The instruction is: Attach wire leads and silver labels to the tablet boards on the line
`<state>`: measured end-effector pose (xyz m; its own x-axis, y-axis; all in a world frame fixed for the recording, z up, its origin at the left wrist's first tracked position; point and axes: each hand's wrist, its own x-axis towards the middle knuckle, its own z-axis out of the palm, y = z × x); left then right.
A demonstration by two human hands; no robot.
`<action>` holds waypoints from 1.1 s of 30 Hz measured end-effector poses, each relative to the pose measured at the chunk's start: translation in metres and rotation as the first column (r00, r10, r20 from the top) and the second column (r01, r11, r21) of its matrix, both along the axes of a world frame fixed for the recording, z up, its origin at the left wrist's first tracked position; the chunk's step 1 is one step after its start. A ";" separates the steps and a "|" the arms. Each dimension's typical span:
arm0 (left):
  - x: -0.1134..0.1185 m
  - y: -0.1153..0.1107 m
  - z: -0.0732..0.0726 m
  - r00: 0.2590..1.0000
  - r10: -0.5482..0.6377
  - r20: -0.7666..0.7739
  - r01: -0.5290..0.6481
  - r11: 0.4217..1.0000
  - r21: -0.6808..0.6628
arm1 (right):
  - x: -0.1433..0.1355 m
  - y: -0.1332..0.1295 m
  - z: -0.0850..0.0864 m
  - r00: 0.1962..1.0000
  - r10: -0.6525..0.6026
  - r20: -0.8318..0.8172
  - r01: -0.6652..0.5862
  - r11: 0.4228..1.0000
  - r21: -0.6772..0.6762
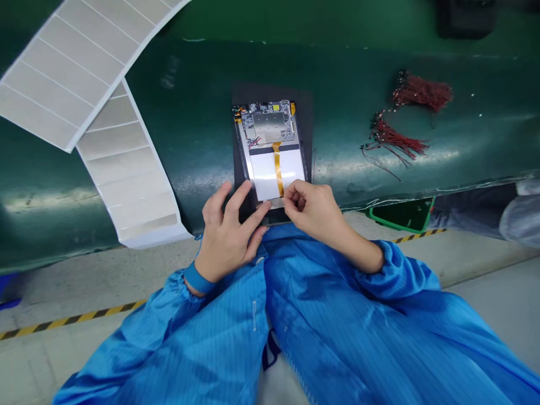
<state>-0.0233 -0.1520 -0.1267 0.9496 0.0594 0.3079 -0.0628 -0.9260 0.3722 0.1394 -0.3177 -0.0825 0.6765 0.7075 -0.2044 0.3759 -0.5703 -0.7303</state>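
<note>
**Hands at the six-o'clock end of an opened device [264, 163]**

Thin and rectangular, the device lies just toward twelve from the view's centre on a dark mat [309, 109], its long axis nearly twelve to six, circuit board [270, 126] toward twelve. Glossy amber tape [278, 169] crosses a smooth white panel [292, 167]. The left hand [225, 239] spreads its fingers wide at seven. The right hand [314, 211] curls its fingers narrow at five, hiding that corner; I cannot tell what they hold. Pale label sheets [84, 62] at ten run out of frame.

Strips [130, 163] lie left of the device [270, 127] — wires [424, 93] right.
</note>
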 end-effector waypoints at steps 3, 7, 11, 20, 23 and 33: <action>-0.002 0.000 -0.002 1.000 0.014 -0.002 -0.014 1.000 0.024 | -0.001 0.003 0.001 0.997 0.025 0.070 -0.018 0.995 -0.100; -0.003 0.000 -0.004 1.000 0.027 -0.004 -0.027 1.000 0.006 | 0.000 0.005 0.002 0.991 0.059 0.118 -0.036 0.981 -0.188; -0.003 0.001 -0.004 1.000 0.023 0.008 -0.023 1.000 0.008 | 0.001 0.007 0.002 0.987 0.078 0.139 -0.042 0.969 -0.245; -0.004 0.003 -0.003 1.000 0.010 0.005 -0.010 1.000 0.029 | 0.002 0.007 0.007 0.978 0.125 0.165 -0.061 0.936 -0.347; -0.002 0.001 0.000 1.000 0.002 0.004 -0.002 1.000 0.018 | 0.008 0.002 0.010 0.977 0.125 0.173 -0.058 0.934 -0.353; 0.033 -0.021 -0.002 0.996 -0.094 0.000 0.094 0.994 0.059 | 0.017 -0.007 0.007 0.963 0.203 0.176 -0.138 0.937 -0.320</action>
<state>0.0101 -0.1735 -0.1289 0.9492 -0.0480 0.3110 -0.1512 -0.9363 0.3169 0.1562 -0.3248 -0.0751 0.6007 0.7420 -0.2976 0.6092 -0.6659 -0.4307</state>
